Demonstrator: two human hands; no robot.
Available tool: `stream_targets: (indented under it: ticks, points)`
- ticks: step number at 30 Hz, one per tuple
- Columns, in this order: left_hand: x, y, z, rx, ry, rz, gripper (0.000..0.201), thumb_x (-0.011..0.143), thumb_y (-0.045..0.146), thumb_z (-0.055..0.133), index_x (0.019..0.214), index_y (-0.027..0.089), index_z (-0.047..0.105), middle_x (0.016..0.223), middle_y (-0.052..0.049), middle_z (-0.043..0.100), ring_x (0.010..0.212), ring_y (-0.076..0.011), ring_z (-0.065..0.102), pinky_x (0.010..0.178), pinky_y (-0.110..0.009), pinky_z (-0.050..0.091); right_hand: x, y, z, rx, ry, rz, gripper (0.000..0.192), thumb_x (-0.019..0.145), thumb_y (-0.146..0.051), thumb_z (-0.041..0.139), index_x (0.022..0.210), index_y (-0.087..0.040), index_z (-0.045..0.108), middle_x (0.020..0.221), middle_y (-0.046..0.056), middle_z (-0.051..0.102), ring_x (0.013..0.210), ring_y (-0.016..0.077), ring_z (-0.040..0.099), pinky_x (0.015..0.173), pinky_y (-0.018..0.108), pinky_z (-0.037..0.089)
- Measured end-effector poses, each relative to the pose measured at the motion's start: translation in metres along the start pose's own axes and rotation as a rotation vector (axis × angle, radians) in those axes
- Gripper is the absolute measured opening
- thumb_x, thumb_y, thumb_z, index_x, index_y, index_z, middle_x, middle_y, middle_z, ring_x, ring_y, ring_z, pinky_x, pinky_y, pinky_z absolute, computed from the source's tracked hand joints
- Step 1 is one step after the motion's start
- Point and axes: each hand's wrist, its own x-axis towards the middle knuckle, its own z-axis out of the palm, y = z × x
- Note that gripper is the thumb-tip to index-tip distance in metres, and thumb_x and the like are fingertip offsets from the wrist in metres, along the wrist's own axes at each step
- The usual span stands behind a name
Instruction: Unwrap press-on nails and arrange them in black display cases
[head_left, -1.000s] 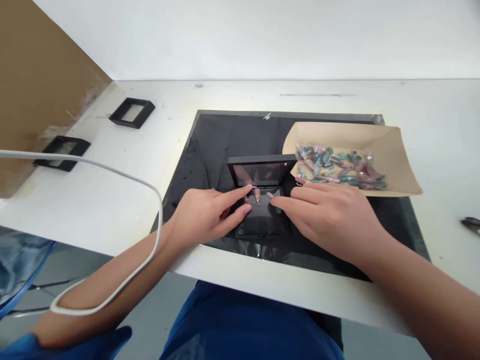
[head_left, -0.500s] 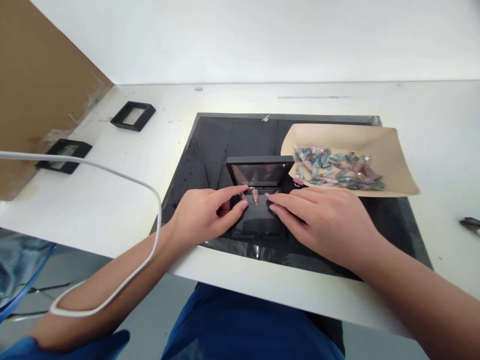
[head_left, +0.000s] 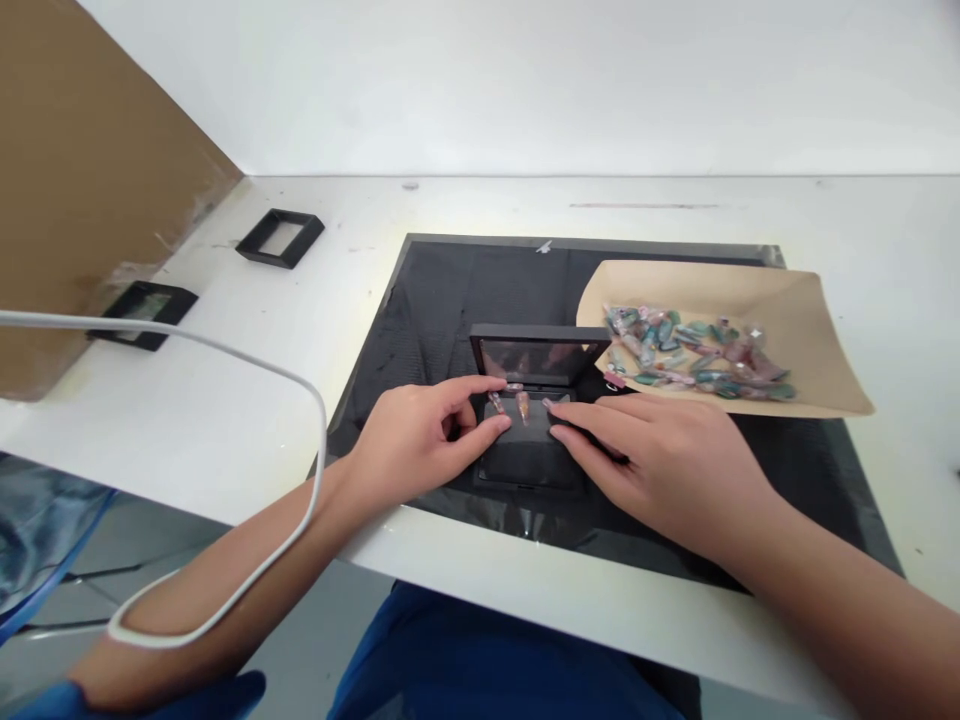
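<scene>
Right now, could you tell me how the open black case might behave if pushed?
The black case looks thin and light, so it would probably slide across the black mat. Its raised lid may flop or close. The small pieces inside could shift.

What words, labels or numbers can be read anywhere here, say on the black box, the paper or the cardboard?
None can be read.
Black box: no lettering shows.
Brown paper under the stones: blank.
Cardboard: plain, no print.
Black frames on the table: no marks visible.
</scene>
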Motion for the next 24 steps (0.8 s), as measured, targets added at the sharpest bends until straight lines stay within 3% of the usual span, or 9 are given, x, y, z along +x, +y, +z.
stream_targets:
  ticks: [9, 19, 24]
  points:
    - [0.0013, 0.0018, -0.0013, -0.042, -0.054, -0.012, 0.025, 0.093, 0.044, 0.066, 0.112, 0.03, 0.072, 0.059, 0.011, 0.064, 0.048, -0.0055, 0.052, 0.047, -0.017, 0.036, 0.0023, -0.001, 0.0015, 0.029, -0.006, -0.007, 0.019, 0.097, -0.025, 0.06, 0.097, -0.019, 0.079, 0.078, 0.0, 0.077, 0.065, 0.0188, 0.07, 0.059, 0.033, 0.045]
    - [0.0016, 0.001, 0.0037, 0.032, 0.024, 0.047, 0.02, 0.092, 0.044, 0.068, 0.099, 0.028, 0.077, 0.058, 0.009, 0.063, 0.049, -0.0055, 0.053, 0.047, -0.018, 0.034, 0.0021, -0.0037, 0.0005, 0.036, -0.011, 0.0, 0.019, 0.097, -0.026, 0.061, 0.099, -0.019, 0.079, 0.078, 0.001, 0.077, 0.065, 0.0184, 0.069, 0.056, 0.032, 0.041]
    - [0.001, -0.0007, 0.0047, 0.034, 0.045, 0.092, 0.021, 0.092, 0.044, 0.068, 0.104, 0.028, 0.076, 0.059, 0.009, 0.063, 0.05, -0.0052, 0.054, 0.049, -0.018, 0.036, 0.0027, -0.0065, 0.0002, 0.077, 0.005, -0.012, 0.021, 0.099, -0.026, 0.059, 0.109, -0.02, 0.077, 0.075, 0.0, 0.075, 0.063, 0.0155, 0.066, 0.057, 0.03, 0.04]
